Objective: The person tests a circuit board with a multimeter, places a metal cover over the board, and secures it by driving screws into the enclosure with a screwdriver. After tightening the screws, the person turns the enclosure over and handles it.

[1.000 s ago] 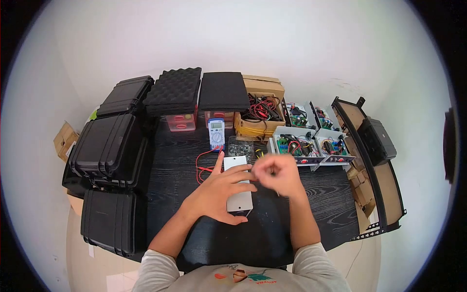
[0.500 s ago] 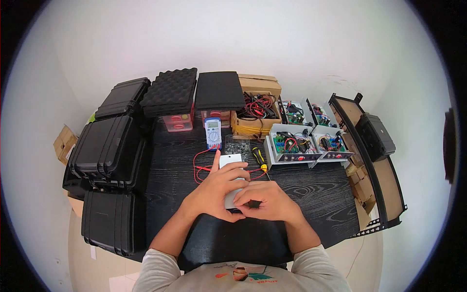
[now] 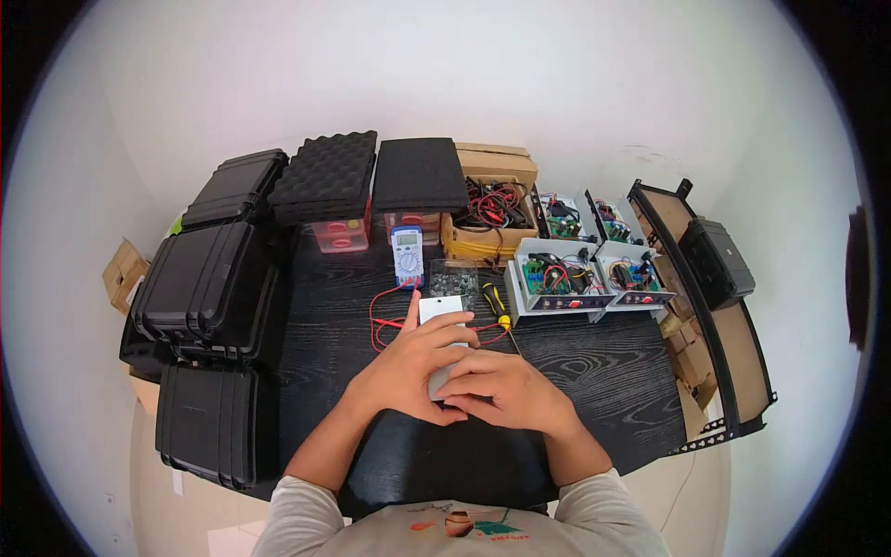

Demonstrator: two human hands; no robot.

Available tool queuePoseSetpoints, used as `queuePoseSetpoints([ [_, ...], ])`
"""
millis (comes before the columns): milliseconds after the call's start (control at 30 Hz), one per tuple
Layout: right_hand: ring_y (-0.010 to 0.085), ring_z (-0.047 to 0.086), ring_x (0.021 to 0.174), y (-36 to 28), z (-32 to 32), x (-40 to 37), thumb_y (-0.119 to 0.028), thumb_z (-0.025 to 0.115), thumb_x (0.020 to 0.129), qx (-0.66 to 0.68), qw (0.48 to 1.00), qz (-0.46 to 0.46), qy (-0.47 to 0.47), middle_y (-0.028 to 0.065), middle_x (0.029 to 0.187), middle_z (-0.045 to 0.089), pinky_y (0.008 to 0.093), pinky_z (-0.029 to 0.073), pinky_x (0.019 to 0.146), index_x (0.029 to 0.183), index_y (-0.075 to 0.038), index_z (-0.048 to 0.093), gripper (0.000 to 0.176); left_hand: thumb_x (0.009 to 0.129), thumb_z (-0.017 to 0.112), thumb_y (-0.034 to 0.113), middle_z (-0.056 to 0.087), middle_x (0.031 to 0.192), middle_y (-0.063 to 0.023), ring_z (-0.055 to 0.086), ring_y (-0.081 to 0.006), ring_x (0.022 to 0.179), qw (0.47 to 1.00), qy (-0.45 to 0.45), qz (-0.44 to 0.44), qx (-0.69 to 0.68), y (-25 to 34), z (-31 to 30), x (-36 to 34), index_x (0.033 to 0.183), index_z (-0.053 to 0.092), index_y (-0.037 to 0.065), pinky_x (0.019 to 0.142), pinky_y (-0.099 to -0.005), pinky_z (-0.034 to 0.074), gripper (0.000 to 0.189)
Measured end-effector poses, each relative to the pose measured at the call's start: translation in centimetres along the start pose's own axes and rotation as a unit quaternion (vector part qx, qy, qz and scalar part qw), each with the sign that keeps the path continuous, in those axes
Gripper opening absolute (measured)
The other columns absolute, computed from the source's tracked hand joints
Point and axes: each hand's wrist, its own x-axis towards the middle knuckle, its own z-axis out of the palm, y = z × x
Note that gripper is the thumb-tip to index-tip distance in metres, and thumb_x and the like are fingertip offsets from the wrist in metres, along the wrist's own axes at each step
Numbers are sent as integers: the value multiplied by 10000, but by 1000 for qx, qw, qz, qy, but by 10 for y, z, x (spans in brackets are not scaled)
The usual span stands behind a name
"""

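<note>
Currently left hand [image 3: 406,369] grips white box [image 3: 441,307] on table [image 3: 603,390]; right hand's [image 3: 509,390] fingers bunch at its near end, can't tell holding what. Looks like fingertip work; next calls for steady bracing.

A pale, whitish rectangular case [image 3: 441,309] lies just below the centre of the frame, its flat, plain face turned up and its long sides running roughly up and down the picture. A small dark hole shows near its upper edge. The middle is mostly covered; a greyer, shaded patch of the lower part shows beneath, and its lower right is hidden.
</note>
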Motion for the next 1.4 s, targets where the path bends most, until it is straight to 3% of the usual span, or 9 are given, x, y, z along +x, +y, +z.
queuePoseSetpoints([
  [200,293,710,861,-5,2,1,-190,831,885,-29,997,67,9,76,1025,699,388,576,746,1047,-94,753,204,574,947,514,664,1359,-47,484,-333,1481,1000,-8,3,5,-1,-1,0,1210,760,135,1188,-835,-17,763],
  [300,284,696,819,-7,2,3,-160,839,875,-29,999,39,21,77,995,685,382,567,725,1044,-90,751,203,537,969,540,585,1475,-112,405,-393,1527,999,-28,14,17,1,-8,-1,1362,697,145,1200,-818,44,954],
  [400,299,681,830,-7,-6,-1,-187,782,929,-15,999,33,-20,82,980,647,401,557,735,1058,-85,725,174,449,1006,517,451,1570,-219,332,-472,1541,998,9,-25,58,6,-21,-1,1522,552,113,1255,-672,161,1233],
  [600,278,685,823,-3,-1,-1,-149,790,918,-30,999,32,-15,76,951,647,383,557,728,1046,-84,731,155,375,1039,425,304,1609,-295,333,-515,1493,994,10,-104,-40,-9,-18,-9,1615,321,50,1223,-582,311,1481],
  [767,264,698,801,-9,1,0,-130,831,879,-64,993,96,-16,70,948,672,363,561,711,1027,-85,746,176,355,1053,398,306,1610,-274,329,-498,1500,994,26,-95,-46,-18,-16,-9,1630,289,69,1218,-574,317,1523],
  [967,277,668,793,-1,2,1,-200,802,922,-51,999,15,6,80,889,601,400,543,706,1022,-80,730,173,300,1060,391,313,1599,-236,321,-470,1492,993,28,-80,-79,-32,-14,-10,1614,334,103,1227,-578,285,1528],
  [1067,254,683,768,3,5,1,-116,848,865,-26,999,28,32,65,909,665,358,545,668,1012,-83,770,170,271,1063,401,318,1585,-223,319,-461,1485,992,24,-81,-95,-35,-12,-11,1606,355,121,1225,-579,283,1537],
  [1267,275,657,783,-2,10,1,-187,824,896,-27,995,85,34,69,886,595,391,536,702,1007,-93,740,168,255,1060,461,292,1613,-235,295,-474,1501,991,2,-104,-85,-33,-14,-11,1607,391,144,1234,-592,262,1542],
  [1400,277,663,803,-3,4,3,-184,824,894,-28,999,35,12,70,888,597,392,536,714,962,-90,720,156,273,1048,533,213,1691,-262,207,-502,1562,994,-16,-96,-58,-30,-16,-11,1584,463,149,1253,-616,214,1486],
])
